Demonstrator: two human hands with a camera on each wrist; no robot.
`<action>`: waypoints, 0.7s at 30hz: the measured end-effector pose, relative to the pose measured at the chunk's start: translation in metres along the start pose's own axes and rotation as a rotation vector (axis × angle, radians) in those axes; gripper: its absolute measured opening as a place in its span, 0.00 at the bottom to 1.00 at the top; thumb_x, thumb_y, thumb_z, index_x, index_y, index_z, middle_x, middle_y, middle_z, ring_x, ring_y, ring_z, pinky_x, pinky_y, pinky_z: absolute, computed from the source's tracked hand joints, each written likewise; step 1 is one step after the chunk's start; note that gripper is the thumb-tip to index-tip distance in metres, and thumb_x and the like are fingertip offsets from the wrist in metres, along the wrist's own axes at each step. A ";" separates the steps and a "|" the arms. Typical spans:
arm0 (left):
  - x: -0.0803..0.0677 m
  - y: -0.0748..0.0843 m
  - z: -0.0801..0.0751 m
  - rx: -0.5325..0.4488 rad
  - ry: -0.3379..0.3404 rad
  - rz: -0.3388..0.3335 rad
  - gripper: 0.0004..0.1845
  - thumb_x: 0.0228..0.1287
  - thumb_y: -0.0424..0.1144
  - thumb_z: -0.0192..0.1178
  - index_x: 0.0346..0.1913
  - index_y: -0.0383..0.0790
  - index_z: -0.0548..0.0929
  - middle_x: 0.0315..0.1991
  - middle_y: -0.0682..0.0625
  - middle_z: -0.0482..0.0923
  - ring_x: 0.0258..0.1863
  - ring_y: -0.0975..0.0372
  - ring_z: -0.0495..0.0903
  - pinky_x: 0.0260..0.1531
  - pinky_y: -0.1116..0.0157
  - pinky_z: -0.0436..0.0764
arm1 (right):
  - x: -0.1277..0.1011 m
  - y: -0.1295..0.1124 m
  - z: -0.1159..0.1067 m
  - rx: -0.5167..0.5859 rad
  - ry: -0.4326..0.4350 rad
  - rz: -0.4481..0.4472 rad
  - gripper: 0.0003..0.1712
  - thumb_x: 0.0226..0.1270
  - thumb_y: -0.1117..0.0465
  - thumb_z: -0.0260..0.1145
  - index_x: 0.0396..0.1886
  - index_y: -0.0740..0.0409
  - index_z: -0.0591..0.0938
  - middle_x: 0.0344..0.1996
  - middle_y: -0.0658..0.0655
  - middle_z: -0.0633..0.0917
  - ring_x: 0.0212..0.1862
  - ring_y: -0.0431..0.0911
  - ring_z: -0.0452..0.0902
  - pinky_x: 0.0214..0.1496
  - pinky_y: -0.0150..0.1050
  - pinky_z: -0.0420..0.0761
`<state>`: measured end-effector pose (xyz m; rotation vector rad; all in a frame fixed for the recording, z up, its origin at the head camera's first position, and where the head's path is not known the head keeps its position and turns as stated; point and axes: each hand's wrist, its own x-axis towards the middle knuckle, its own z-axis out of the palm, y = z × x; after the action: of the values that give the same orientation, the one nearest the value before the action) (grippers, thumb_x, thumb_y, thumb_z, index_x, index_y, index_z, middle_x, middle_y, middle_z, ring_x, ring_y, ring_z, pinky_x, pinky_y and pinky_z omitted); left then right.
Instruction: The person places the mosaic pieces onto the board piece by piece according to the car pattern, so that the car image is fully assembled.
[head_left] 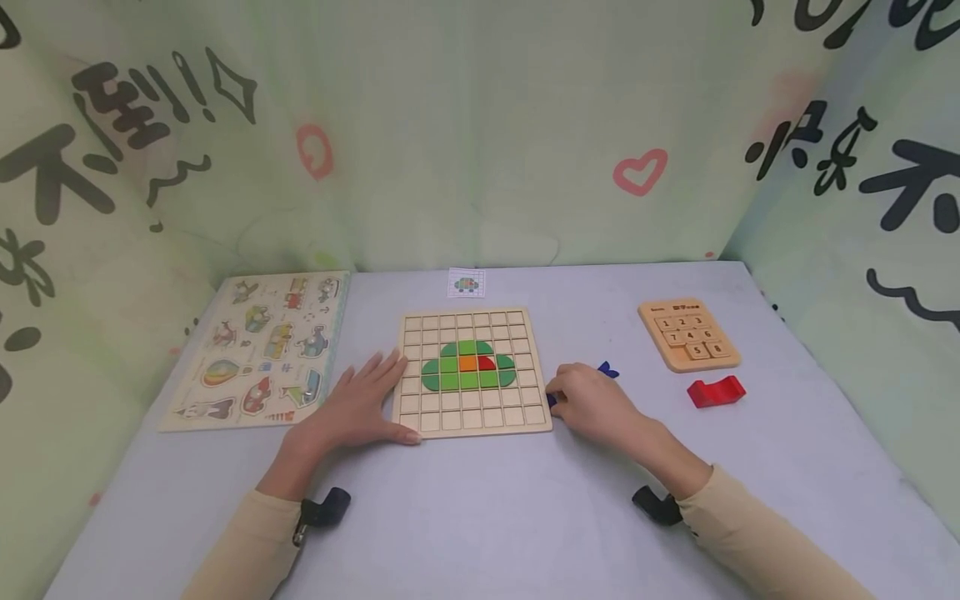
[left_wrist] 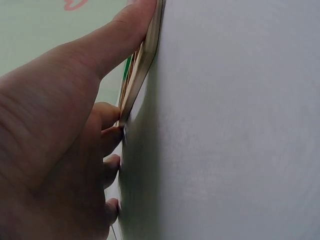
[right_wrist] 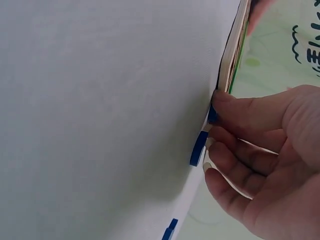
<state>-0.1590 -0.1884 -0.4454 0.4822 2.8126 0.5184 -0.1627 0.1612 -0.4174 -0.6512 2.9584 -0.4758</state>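
Note:
A wooden grid board [head_left: 450,419] lies in the middle of the table, with green, orange and red tiles [head_left: 468,367] forming a shape on it. My left hand [head_left: 367,400] lies flat against the board's left edge, and its thumb [left_wrist: 117,37] rests along the board's front rim [left_wrist: 145,55]. My right hand [head_left: 588,404] sits at the board's right edge [right_wrist: 235,50]. Its thumb and forefinger pinch a small blue piece [right_wrist: 212,116] on the table. A second blue piece [right_wrist: 198,148] lies by the fingertips, and another blue piece [head_left: 608,369] lies just beyond the hand.
A wooden peg puzzle with vehicles and animals [head_left: 262,350] lies at the left. At the right are a number slide puzzle [head_left: 690,333] and a red block [head_left: 716,390]. A small picture card [head_left: 467,283] lies behind the board. Printed green cloth walls enclose the table.

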 end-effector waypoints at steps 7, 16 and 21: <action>0.000 -0.001 0.001 0.004 0.000 -0.008 0.69 0.39 0.77 0.67 0.80 0.45 0.49 0.82 0.48 0.43 0.81 0.47 0.40 0.76 0.37 0.44 | 0.005 0.000 -0.003 0.117 -0.037 -0.016 0.09 0.51 0.74 0.71 0.26 0.56 0.83 0.21 0.49 0.77 0.27 0.41 0.69 0.29 0.32 0.70; 0.000 0.000 0.000 0.004 -0.002 -0.009 0.69 0.39 0.77 0.67 0.80 0.46 0.48 0.82 0.49 0.42 0.82 0.48 0.39 0.77 0.38 0.43 | 0.011 -0.009 -0.013 0.167 -0.051 -0.059 0.10 0.57 0.75 0.65 0.29 0.55 0.83 0.22 0.48 0.80 0.28 0.41 0.71 0.30 0.32 0.72; -0.001 0.001 -0.002 -0.003 0.002 -0.005 0.69 0.40 0.76 0.68 0.80 0.45 0.49 0.82 0.47 0.43 0.81 0.47 0.40 0.76 0.37 0.43 | 0.018 -0.022 -0.010 0.246 -0.056 -0.073 0.09 0.58 0.72 0.67 0.27 0.53 0.84 0.24 0.47 0.83 0.29 0.41 0.73 0.33 0.32 0.75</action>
<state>-0.1585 -0.1886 -0.4427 0.4742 2.8136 0.5218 -0.1713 0.1376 -0.4014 -0.7310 2.7683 -0.7969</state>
